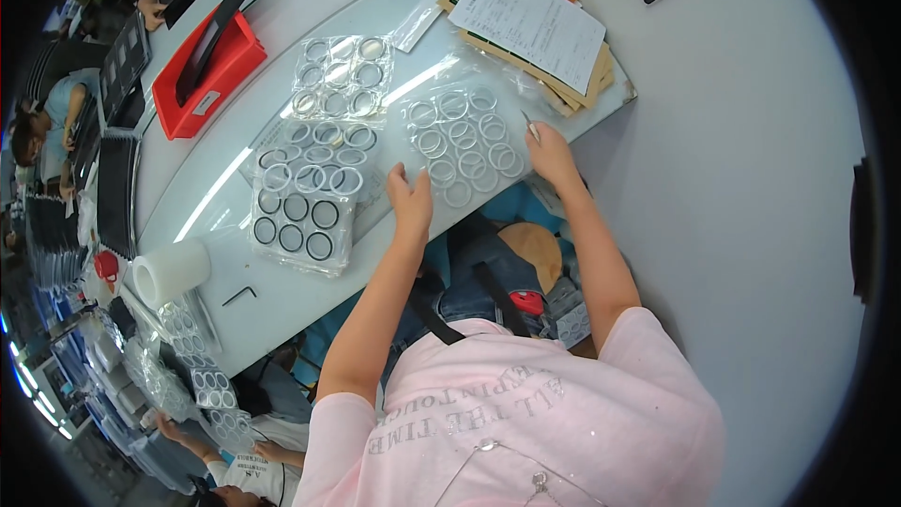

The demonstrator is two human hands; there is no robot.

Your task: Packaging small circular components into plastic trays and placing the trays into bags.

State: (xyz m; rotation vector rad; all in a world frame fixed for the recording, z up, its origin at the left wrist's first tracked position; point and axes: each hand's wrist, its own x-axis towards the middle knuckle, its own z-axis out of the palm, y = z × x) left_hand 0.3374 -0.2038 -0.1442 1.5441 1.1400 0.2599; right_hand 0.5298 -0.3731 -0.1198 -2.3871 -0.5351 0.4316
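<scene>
A clear plastic sheet of pale rings [455, 138] lies flat on the glass-topped table between my two hands. My left hand [411, 202] is at its near left edge, fingers curled in. Whether it grips the edge or something small does not show. My right hand [554, 158] is closed at the sheet's right side around a thin pointed tool [532, 127], whose tip sticks out past the fingers. To the left lies an overlapping row of similar sheets: rings in clear film [340, 77], pale rings [317, 161] and black rings [294, 225].
Envelopes and a printed paper [532, 23] lie at the table's far right corner. Left are a red bin [208, 80] holding a long black object, a white roll [172, 272] and a hex key [240, 295]. Co-workers [253, 474] sit along the left side.
</scene>
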